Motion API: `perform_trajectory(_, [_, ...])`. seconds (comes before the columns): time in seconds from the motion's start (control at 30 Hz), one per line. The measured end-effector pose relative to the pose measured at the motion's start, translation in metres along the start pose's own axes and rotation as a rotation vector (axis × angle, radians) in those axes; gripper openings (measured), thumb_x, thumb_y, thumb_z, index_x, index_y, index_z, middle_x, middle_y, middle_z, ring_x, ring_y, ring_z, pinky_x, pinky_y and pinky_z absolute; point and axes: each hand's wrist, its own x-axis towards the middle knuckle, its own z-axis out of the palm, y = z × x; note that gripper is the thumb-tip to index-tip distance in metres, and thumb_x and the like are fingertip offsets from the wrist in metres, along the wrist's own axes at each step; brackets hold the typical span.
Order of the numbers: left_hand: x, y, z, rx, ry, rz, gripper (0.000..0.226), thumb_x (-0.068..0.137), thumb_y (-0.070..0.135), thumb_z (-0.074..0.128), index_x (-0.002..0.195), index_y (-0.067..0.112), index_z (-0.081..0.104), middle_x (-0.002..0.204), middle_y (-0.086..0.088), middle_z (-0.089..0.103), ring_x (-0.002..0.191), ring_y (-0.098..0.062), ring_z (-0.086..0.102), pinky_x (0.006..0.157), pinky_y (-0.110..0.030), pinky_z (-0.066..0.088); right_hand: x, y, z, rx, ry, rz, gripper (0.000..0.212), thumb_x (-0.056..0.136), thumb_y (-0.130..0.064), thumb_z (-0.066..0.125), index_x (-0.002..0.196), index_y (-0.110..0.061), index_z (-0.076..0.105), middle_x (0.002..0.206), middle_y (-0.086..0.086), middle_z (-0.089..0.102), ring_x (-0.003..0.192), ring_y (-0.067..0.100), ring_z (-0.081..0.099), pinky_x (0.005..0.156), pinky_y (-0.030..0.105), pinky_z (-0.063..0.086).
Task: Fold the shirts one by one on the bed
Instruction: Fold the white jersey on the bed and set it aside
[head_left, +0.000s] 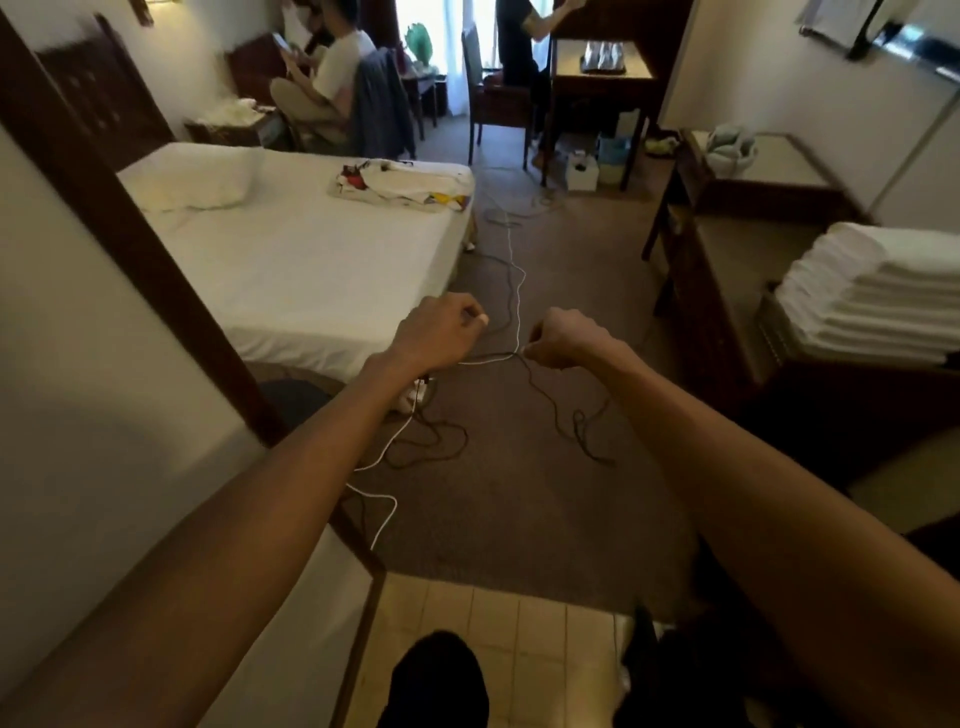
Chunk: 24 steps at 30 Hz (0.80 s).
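Head view: one white printed shirt heap (402, 184) at the white bed's (311, 270) far right edge, brown carpet aisle (582, 260) alongside. Both grips, left hand (434, 332) and right hand (563, 338), curl closed, empty.

Bare forearms (270, 519), black-clad legs (439, 680).

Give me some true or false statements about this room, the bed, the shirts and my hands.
1. The shirts lie on the bed near its right edge. True.
2. The left hand grips a shirt. False: its fingers are curled, and the shirts lie far beyond it.
3. A pillow lies on the bed. True.
4. The white towels are stacked on the bed. False: they sit on the dark furniture at the right.
5. Cables run across the carpet. True.
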Motion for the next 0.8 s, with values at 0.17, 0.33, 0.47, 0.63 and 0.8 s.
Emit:
perform_trajectory(0.17, [0.107,-0.027,-0.008,-0.026,0.041,0.006,0.023,0.098,0.035,0.057,0.108,0.02,0.071,0.076,0.006,0.058,0.082,-0.019,0.063,0.074,-0.031,0.047,0.101,-0.008,-0.043,0.063,0.094,-0.075,0.019,0.093,-0.034,0.062,0.108,-0.023,0.067,0.105,0.001,0.067,0.092,0.02,0.065,0.087,0.041,0.056])
perform_trajectory(0.33, [0.232,-0.065,-0.017,-0.031,0.07,0.011,0.024,0.098,0.038,0.057,0.11,0.022,0.07,0.097,-0.003,0.073,0.09,-0.021,0.07,0.084,-0.041,0.057,0.225,-0.029,-0.082,0.14,0.194,-0.122,0.015,0.09,-0.033,0.063,0.102,-0.024,0.068,0.1,0.001,0.069,0.089,0.02,0.067,0.084,0.043,0.058])
perform_trajectory(0.47, [0.339,-0.103,-0.04,-0.002,0.076,-0.015,0.026,0.099,0.038,0.056,0.112,0.02,0.069,0.096,-0.005,0.074,0.089,-0.022,0.069,0.078,-0.034,0.052,0.334,-0.052,-0.119,0.129,0.192,-0.133,0.015,0.094,-0.03,0.062,0.105,-0.021,0.067,0.101,0.003,0.069,0.086,0.018,0.066,0.082,0.041,0.058])
perform_trajectory(0.63, [0.458,-0.139,-0.067,0.016,0.076,-0.03,0.022,0.098,0.034,0.058,0.111,0.02,0.069,0.099,-0.005,0.073,0.09,-0.021,0.068,0.076,-0.031,0.049,0.454,-0.074,-0.156,0.149,0.198,-0.129,0.017,0.094,-0.034,0.062,0.105,-0.022,0.067,0.099,0.001,0.067,0.085,0.016,0.065,0.082,0.04,0.058])
perform_trajectory(0.8, [0.568,-0.162,-0.07,0.026,0.09,-0.016,0.02,0.097,0.036,0.057,0.107,0.023,0.069,0.095,-0.002,0.073,0.088,-0.019,0.067,0.073,-0.033,0.05,0.56,-0.079,-0.18,0.203,0.192,-0.128,0.021,0.093,-0.037,0.062,0.104,-0.02,0.067,0.095,0.001,0.068,0.084,0.017,0.066,0.083,0.042,0.058])
